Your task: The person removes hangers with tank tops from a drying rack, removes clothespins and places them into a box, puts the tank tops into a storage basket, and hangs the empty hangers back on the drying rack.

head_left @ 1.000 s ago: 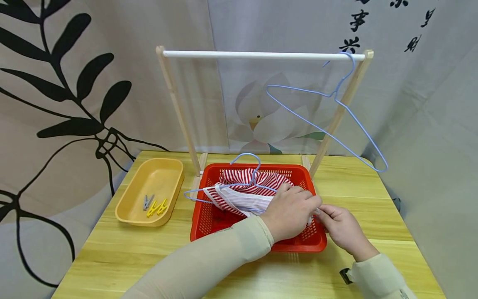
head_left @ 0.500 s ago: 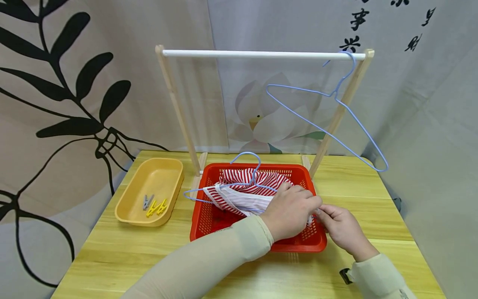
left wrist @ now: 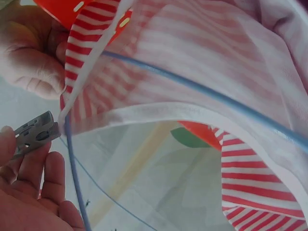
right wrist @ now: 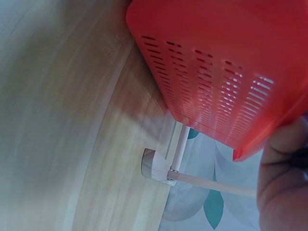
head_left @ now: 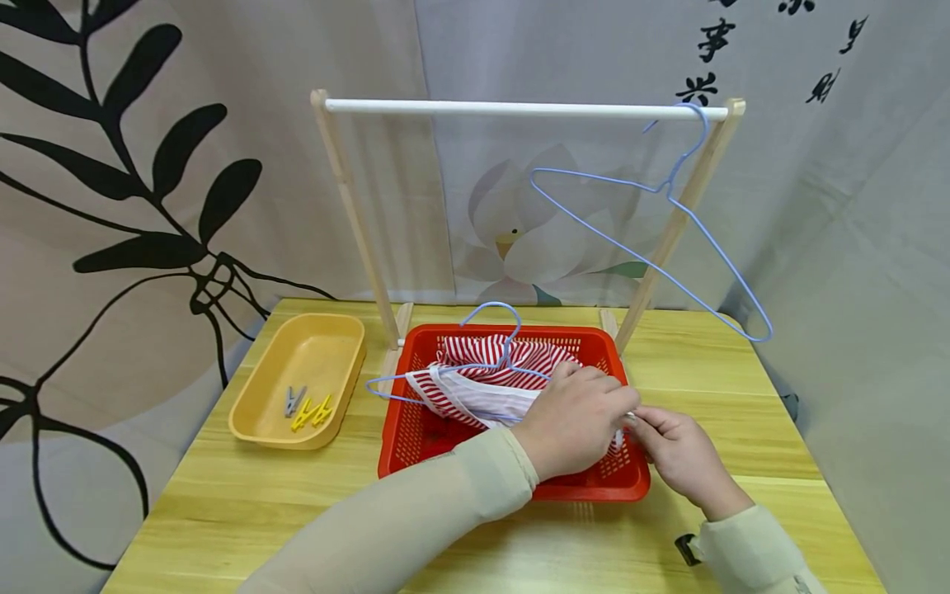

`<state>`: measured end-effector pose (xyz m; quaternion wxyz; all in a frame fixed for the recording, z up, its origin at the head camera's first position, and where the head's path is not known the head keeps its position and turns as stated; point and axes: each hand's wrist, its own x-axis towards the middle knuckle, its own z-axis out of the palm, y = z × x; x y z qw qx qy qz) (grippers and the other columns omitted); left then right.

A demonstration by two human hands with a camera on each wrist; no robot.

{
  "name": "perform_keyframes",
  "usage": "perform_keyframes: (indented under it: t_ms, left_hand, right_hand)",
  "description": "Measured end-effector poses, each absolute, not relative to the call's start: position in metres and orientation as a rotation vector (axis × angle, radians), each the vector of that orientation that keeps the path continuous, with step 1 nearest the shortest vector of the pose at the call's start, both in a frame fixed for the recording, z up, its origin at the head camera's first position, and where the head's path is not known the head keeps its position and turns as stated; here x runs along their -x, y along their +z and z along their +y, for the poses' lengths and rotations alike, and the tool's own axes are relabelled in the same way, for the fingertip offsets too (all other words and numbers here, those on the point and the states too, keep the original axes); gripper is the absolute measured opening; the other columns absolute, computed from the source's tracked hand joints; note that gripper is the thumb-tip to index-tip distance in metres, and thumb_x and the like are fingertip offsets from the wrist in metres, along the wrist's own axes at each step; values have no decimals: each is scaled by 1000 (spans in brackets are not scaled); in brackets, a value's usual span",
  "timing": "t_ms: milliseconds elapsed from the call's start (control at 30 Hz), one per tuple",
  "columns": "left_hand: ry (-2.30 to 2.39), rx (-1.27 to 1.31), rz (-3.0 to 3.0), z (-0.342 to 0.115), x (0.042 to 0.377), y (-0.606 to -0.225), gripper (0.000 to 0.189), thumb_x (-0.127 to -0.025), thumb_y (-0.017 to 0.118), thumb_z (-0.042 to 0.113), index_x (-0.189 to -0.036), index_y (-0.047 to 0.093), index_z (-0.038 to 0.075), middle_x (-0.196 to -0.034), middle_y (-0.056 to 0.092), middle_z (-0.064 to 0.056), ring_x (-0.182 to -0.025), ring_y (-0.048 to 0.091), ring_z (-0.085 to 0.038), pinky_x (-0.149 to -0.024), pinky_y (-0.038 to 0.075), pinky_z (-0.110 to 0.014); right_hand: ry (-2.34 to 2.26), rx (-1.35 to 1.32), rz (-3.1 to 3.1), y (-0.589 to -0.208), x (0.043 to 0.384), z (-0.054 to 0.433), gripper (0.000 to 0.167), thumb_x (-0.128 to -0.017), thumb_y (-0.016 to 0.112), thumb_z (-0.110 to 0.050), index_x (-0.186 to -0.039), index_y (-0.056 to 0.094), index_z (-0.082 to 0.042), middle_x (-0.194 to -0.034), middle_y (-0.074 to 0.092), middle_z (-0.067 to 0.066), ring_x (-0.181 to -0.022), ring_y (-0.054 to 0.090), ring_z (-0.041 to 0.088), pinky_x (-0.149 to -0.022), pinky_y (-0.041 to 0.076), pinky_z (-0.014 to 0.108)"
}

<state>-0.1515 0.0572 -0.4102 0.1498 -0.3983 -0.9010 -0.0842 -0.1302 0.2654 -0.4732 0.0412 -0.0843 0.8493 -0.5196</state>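
A striped red-and-white top (head_left: 512, 353) with white trim lies in the red basket (head_left: 594, 493). A blue hanger (left wrist: 192, 86) runs along it, hook up. My left hand (head_left: 575, 425) arches over the right side of the top. In the left wrist view, its thumb and fingers pinch a grey clothespin (left wrist: 36, 131), whose tip is at the white trim by the hanger's end; I cannot tell whether it bites the cloth. My right hand (head_left: 686, 462) pinches the edge of the top just beyond the basket's right rim. The right wrist view shows only part of that hand (right wrist: 286, 178).
Behind the basket stands a wooden rack with a white rod (head_left: 519, 109). A second blue hanger (head_left: 609, 235) hangs at its right end. On the left, a yellow tray (head_left: 319, 330) holds a grey clothespin (head_left: 293, 402) and yellow clothespins (head_left: 312, 414).
My left hand has shifted very slightly to the left, and the hanger's hook has moved a touch to the right. My right hand keeps its place.
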Motion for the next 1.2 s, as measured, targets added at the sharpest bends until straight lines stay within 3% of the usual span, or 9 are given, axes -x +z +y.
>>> perform_keyframes:
  t_ms: [167, 500, 733, 1000, 1200]
  left_hand:
    - [-282, 1138, -2570, 53, 152, -408, 7, -104, 62, 34, -100, 66, 29, -99, 71, 17, -99, 65, -7, -90, 40, -31]
    - [-337, 1131, -2623, 37, 151, -407, 12, -102, 67, 34, -110, 64, 26, -100, 68, 15, -101, 66, -5, -91, 43, -31]
    - [-529, 1152, -2623, 15, 148, -402, 16, -100, 71, 31, -112, 65, 21, -91, 66, 13, -87, 64, -4, -86, 47, -30]
    - [-632, 1140, -2659, -17, 144, -399, 24, -101, 70, 28, -123, 65, 17, -110, 72, 7, -108, 68, -13, -100, 51, -36]
    - [-655, 1129, -2658, -41, 142, -404, 25, -100, 72, 28, -121, 65, 17, -108, 71, 7, -109, 68, -13, -101, 50, -38]
  right_hand:
    - [-1589, 234, 2606, -476, 129, 267, 30, -109, 59, -20, -126, 74, -2, -109, 77, 15, -82, 71, 5, -71, 62, 27]
    - [-1541, 139, 2623, -476, 130, 265, 30, -109, 60, -22, -126, 74, -2, -102, 76, 11, -79, 67, 4, -70, 60, 26]
    - [-1546, 145, 2641, -477, 129, 264, 28, -108, 61, -19, -124, 74, 0, -92, 72, 7, -73, 61, 5, -66, 57, 27]
    - [-1573, 136, 2621, -477, 128, 264, 29, -108, 61, -19, -124, 74, 1, -91, 73, 8, -72, 62, 5, -65, 58, 26]
    - [-1578, 126, 2609, -479, 129, 265, 30, -108, 60, -19, -125, 73, 2, -93, 74, 8, -72, 63, 4, -65, 58, 25]
